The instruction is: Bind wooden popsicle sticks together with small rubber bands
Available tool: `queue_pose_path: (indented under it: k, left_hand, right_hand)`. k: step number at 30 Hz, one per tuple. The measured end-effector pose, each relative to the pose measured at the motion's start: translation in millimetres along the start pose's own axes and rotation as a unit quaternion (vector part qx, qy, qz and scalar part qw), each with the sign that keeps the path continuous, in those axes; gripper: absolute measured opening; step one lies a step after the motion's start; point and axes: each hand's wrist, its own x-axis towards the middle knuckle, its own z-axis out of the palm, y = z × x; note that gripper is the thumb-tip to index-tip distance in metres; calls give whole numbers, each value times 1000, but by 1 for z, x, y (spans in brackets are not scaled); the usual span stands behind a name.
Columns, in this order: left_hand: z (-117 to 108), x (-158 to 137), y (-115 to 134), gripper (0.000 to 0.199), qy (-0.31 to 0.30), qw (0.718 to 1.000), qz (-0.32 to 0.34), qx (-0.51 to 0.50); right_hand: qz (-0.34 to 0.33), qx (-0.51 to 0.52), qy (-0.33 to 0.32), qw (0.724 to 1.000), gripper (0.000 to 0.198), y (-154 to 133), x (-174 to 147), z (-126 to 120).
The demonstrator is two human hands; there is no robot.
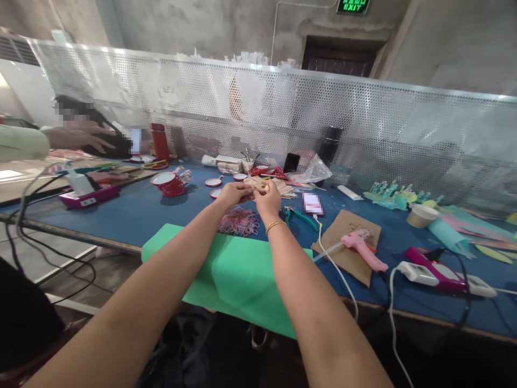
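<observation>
My left hand (235, 195) and my right hand (269, 200) meet over the middle of the table, fingertips pinched close together. Something thin and pale shows between them, too small and blurred to name. Just beyond my fingers lies a pile of thin wooden sticks (286, 189). Below my hands is a heap of pink and purple cords (239, 222), beside a green sheet (238, 275) that hangs over the table's front edge. Teal-handled pliers (305, 218) lie to the right of my right hand.
A pink glue gun (363, 249) rests on cardboard (341, 229) at right, near a purple power strip (438, 272) with trailing cables. Stacked red-rimmed discs (169, 184) stand at left. Another person's hand (81, 137) reaches in at far left. A perforated metal screen (274, 113) borders the back.
</observation>
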Motion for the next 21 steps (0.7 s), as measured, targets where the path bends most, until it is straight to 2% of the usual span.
queue_pose_path:
  k: [6,11,16,19,21]
  left_hand:
    - [2,-3,3,38,7,1000,-2,6]
    - [2,-2,1,38,-10,1000,13,22]
    - [0,1,-1,34,14,999,26,38]
    - [-1,3,-1,30,22,997,37,57]
    - [-1,3,0,28,25,997,37,64]
  right_hand:
    - [-18,10,-6,1000,33,4,1,3]
    - [-9,-4,2,1000,32,3,0,3]
    - [5,1,-16,1000,31,-1,-1,2]
    - [18,28,24,999,17,-4,2,0]
    - [29,74,54,995,24,-5,5,-3]
